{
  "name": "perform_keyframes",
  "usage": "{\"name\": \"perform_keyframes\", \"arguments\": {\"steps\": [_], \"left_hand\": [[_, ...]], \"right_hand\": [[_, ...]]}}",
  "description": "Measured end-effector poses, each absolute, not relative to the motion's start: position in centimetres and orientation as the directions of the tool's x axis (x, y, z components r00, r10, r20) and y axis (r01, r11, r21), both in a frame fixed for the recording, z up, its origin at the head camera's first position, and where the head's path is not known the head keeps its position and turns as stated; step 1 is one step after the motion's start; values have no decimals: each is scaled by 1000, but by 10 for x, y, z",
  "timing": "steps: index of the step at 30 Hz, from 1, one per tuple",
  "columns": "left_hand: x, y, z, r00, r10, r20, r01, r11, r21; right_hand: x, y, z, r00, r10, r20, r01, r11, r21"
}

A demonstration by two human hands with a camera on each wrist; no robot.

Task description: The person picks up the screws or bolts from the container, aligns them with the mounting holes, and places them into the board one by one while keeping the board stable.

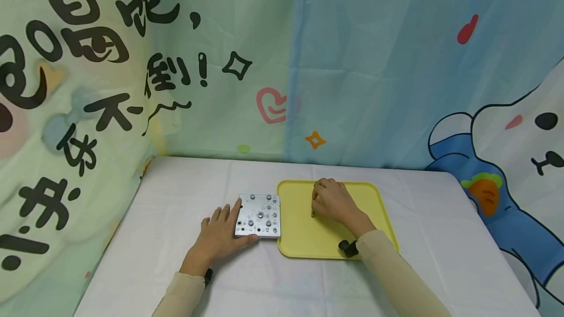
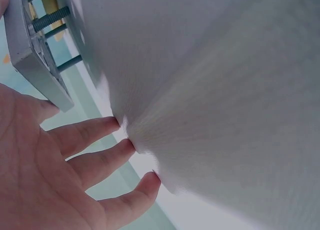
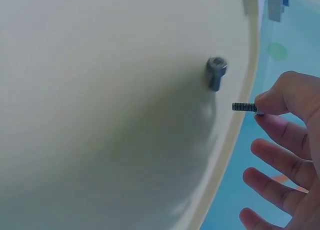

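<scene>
L hand (image 1: 222,234), fingers spread, touched the metal plate (image 1: 246,213) beside it; R hand (image 1: 333,203) pinched a small screw (image 3: 244,107) above the tray (image 1: 299,246), w/ another bolt (image 3: 216,72) nearby. Step was prob. screw pick-up; next move seemingly called for firm pinch.

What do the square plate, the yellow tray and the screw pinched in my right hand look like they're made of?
Square plate: probably metal, with a dull satin finish; it's silvery grey with crisp edges.
Yellow tray: likely plastic, smooth and evenly coloured with rounded corners; coated metal isn't ruled out.
Pinched screw: apparently metal, dark grey with fine threads.
</scene>
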State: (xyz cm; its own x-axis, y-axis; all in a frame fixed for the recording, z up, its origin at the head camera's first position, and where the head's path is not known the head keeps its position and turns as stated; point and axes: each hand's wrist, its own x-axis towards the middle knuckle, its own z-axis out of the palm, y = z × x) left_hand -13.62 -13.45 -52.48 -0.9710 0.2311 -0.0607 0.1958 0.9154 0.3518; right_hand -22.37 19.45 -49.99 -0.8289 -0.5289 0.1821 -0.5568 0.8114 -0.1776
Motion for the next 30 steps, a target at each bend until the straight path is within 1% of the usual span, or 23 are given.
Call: {"name": "perform_keyframes", "arguments": {"steps": [5, 13, 17, 20, 26, 30], "left_hand": [[-137, -135, -526, -971, 229, -63, 193, 915, 354], [-138, -136, -524, -970, 233, -73, 192, 914, 359], [-138, -135, -524, -969, 237, -66, 199, 914, 354], [-138, -135, -524, -969, 238, -62, 202, 914, 353], [-137, -136, -524, -970, 235, -67, 197, 913, 358], [-137, -136, -524, -969, 234, -75, 192, 913, 360]], "right_hand": [[-215, 187, -492, -819, -531, 215, -572, 783, -244], [-200, 166, -476, -784, -567, 254, -620, 741, -258], [-194, 156, -471, -766, -583, 272, -642, 710, -289], [-190, 149, -469, -754, -594, 279, -656, 686, -313], [-185, 135, -468, -739, -610, 286, -674, 660, -333], [-182, 125, -470, -717, -626, 307, -697, 633, -337]]}}
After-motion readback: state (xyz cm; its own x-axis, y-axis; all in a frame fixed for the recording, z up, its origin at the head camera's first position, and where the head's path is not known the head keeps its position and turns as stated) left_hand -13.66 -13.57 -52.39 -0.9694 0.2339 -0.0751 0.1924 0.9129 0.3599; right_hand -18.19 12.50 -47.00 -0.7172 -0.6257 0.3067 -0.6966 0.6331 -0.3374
